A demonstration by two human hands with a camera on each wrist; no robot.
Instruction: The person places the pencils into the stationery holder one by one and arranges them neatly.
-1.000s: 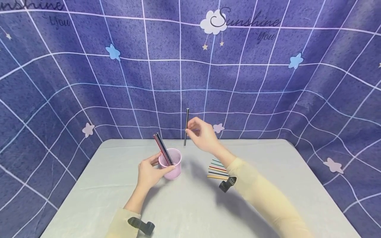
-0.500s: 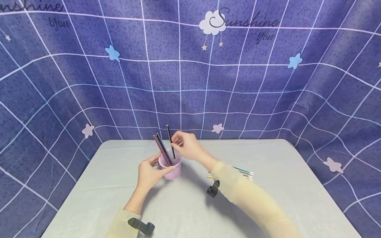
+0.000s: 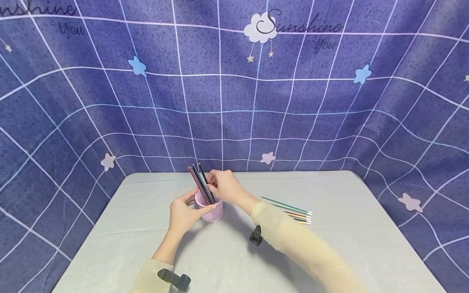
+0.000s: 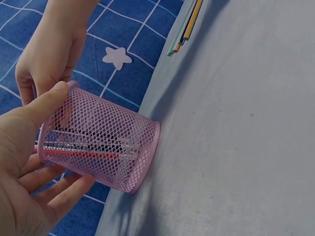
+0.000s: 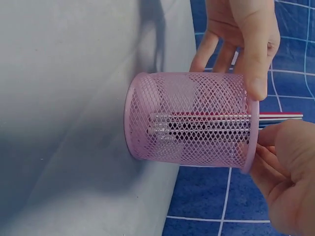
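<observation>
A pink mesh pencil cup (image 3: 213, 214) stands upright on the table, and its lattice wall (image 4: 106, 118) shows close in the left wrist view. My left hand (image 3: 184, 213) grips the cup near its rim, thumb on the near side and fingers round the left. Between thumb and fingertips of my right hand (image 3: 227, 187) is a black pencil (image 3: 202, 173), its lower end inside the cup. Several pencils (image 3: 194, 176), red and dark ones, lean to the left in the cup. Through the mesh in the right wrist view, the pencils' lower ends (image 5: 162, 127) reach near the cup's base.
Several loose pencils (image 3: 287, 206), green, red, yellow and dark, lie side by side on the table (image 3: 234, 260) to the right, partly under the right sleeve (image 3: 293, 240). A blue grid-patterned cloth (image 3: 234, 93) rises behind and beside the table.
My right hand has carried the black pencil left and down from above the table into the cup, beside the other pencils. My left hand and the cup have stayed in place.
</observation>
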